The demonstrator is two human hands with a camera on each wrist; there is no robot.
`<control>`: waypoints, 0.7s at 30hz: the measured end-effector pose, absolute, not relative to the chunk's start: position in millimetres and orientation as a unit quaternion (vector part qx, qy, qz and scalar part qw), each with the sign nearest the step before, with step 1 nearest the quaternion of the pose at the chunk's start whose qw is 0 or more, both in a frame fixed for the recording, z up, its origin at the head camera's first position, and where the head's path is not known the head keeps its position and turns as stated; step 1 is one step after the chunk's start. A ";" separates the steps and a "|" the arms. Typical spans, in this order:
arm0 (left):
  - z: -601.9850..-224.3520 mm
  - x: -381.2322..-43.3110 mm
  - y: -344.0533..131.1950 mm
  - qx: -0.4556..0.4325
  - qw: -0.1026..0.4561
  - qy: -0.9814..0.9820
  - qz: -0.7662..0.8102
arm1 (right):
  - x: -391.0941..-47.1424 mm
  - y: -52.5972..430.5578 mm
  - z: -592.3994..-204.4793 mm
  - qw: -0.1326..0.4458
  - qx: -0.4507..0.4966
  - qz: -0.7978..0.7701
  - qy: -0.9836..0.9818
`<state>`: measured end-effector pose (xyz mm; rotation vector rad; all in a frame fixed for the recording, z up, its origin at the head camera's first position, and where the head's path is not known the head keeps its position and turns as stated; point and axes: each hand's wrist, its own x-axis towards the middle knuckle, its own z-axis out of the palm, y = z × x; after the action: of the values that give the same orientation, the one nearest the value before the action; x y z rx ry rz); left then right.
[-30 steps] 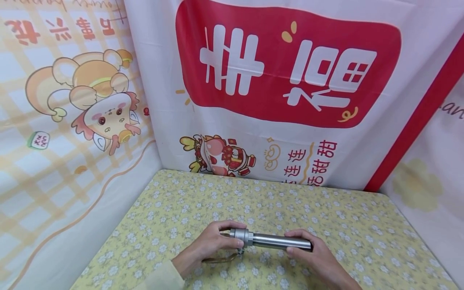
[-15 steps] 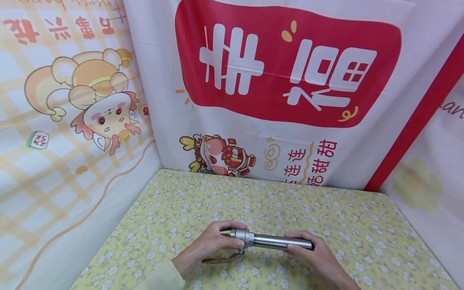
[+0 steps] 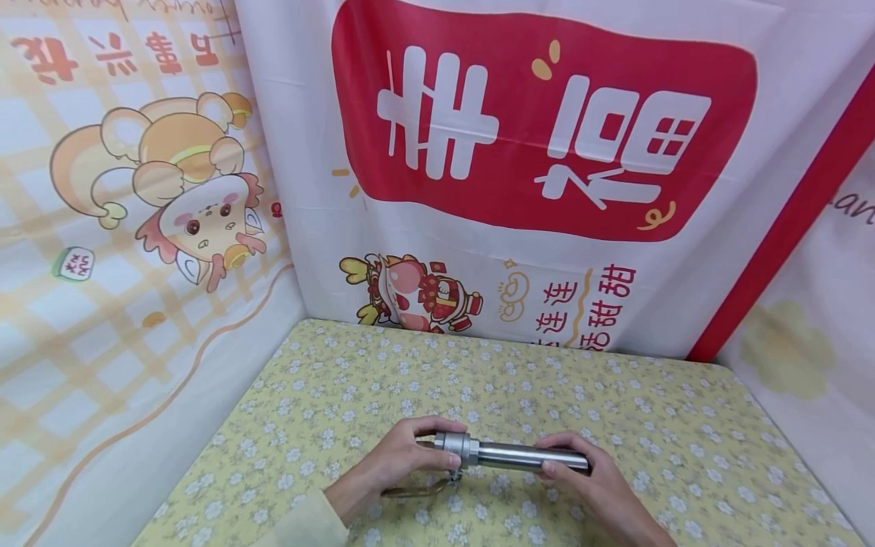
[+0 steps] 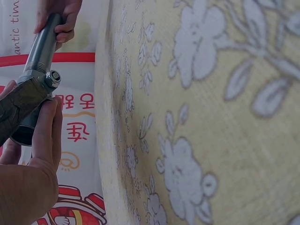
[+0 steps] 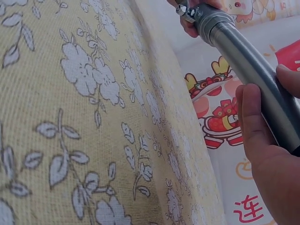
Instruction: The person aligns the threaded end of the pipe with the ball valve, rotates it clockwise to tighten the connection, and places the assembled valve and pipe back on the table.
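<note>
A metal ball valve (image 3: pixel 466 448) with a smooth steel pipe (image 3: pixel 516 454) at its right end is held just over the cloth-covered table. My left hand (image 3: pixel 406 450) grips the valve body between thumb and fingers. Toward the pipe's far end, my right hand (image 3: pixel 593 477) pinches it with thumb on the near side. The valve's lever handle (image 4: pixel 18 105) has a dark, wrapped-looking cover and points back toward the left wrist. A nut (image 4: pixel 53 78) fastens it at the stem. In the right wrist view, threads (image 5: pixel 219 32) show where the pipe meets the valve.
A yellow floral cloth (image 3: pixel 383 372) covers the table. Printed fabric hangs behind it, with a red panel (image 3: pixel 519 175), and more stands at the left (image 3: pixel 164 304) and right (image 3: pixel 800 380) sides.
The right thumb and fingers have shifted slightly around the pipe since a second ago. The left hand keeps its grip on the valve in nearly the same place.
</note>
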<state>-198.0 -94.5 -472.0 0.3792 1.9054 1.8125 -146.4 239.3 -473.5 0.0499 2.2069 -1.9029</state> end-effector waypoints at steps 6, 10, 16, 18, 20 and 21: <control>-472.0 -198.5 -95.2 0.133 0.242 0.695 0.664 | -146.8 242.0 -475.5 0.135 0.002 -0.640 0.756; -472.4 -198.6 -95.3 0.135 0.242 0.695 0.664 | -147.6 242.5 -476.0 0.133 0.002 -0.634 0.762; -472.7 -198.7 -94.9 0.135 0.243 0.695 0.664 | -147.7 243.8 -474.7 0.133 0.003 -0.626 0.768; -472.5 -198.7 -94.8 0.134 0.242 0.695 0.664 | -147.7 244.3 -474.2 0.134 0.000 -0.625 0.769; -472.2 -198.6 -94.7 0.134 0.241 0.695 0.664 | -148.0 244.7 -474.1 0.134 0.000 -0.625 0.769; -472.0 -198.6 -94.6 0.135 0.241 0.695 0.664 | -148.1 244.8 -474.1 0.133 -0.001 -0.625 0.769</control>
<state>-198.6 -94.6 -472.0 0.3680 1.9005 1.8166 -148.1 244.8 -474.1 -0.0023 2.2311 -1.8122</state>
